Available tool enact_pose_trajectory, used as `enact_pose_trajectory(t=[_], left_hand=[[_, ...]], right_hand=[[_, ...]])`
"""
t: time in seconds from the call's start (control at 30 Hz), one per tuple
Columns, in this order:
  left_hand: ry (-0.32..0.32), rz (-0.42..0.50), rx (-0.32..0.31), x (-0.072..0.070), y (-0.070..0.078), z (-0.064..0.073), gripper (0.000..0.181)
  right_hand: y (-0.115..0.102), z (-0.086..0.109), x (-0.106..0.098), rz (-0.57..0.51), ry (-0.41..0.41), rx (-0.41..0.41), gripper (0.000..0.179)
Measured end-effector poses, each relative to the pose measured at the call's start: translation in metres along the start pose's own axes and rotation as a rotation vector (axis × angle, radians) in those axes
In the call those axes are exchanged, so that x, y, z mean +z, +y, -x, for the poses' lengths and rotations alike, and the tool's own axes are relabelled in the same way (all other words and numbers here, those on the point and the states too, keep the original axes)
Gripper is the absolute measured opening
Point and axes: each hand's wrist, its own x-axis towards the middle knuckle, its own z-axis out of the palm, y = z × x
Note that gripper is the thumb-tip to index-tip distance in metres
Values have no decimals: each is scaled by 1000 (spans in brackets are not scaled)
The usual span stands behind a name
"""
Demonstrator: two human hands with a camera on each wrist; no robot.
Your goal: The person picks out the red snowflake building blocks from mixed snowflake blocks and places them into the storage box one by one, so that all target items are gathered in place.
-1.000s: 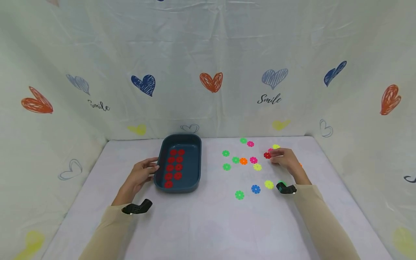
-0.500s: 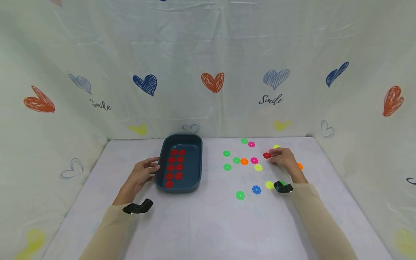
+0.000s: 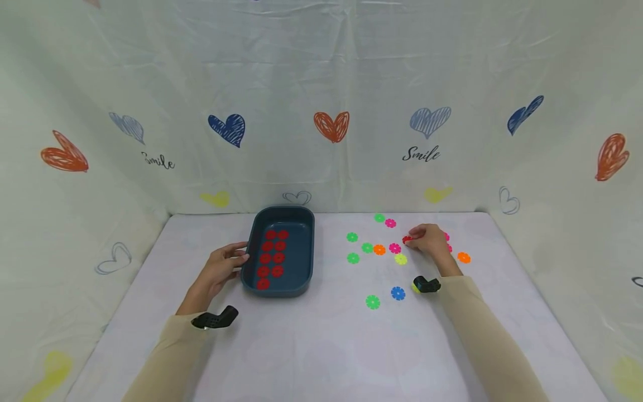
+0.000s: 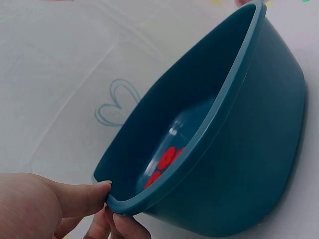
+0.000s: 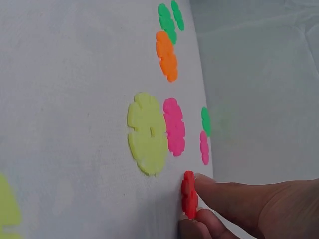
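My right hand [image 3: 414, 240] pinches a red flower disc [image 3: 407, 240] at the right back of the white table; in the right wrist view the red disc [image 5: 189, 194] stands on edge between thumb and finger. My left hand [image 3: 236, 258] grips the left rim of a dark blue tray [image 3: 298, 251], with the thumb [image 4: 94, 193] on top of the tray rim [image 4: 199, 149] and the fingers beneath. Several red discs [image 3: 271, 258] lie in two rows in the tray.
Loose discs lie scattered right of the tray: green [image 3: 353, 258], orange [image 3: 379, 249], pink [image 3: 394, 248], yellow [image 3: 400, 259], blue [image 3: 398, 293], another green [image 3: 372, 302], and an orange one [image 3: 464, 257] beyond my right wrist. Heart-printed cloth walls enclose the table on three sides.
My right hand has slid a little left and closed its fingertips on the red disc, uncovering the orange disc to its right. The left hand has stayed on the tray rim.
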Motion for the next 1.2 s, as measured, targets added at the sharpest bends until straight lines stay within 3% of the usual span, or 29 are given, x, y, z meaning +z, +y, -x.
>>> enact_pose_trajectory(t=[0.37,0.63,0.87,1.2], left_hand=[[10,-9,-20,2,1,-1,54],[-1,-4,4,1,1,-1,54],[-12,10,10,-2,0,0,53],[-9,5,16,-1,-1,-1,53]], right_hand=[[-2,-2,7,37,26,0,29],[-3,3,3,-3,18,-10,28],[-7,6,0,25,45,-14,23],[-4,2,0,23,7,-10,25]])
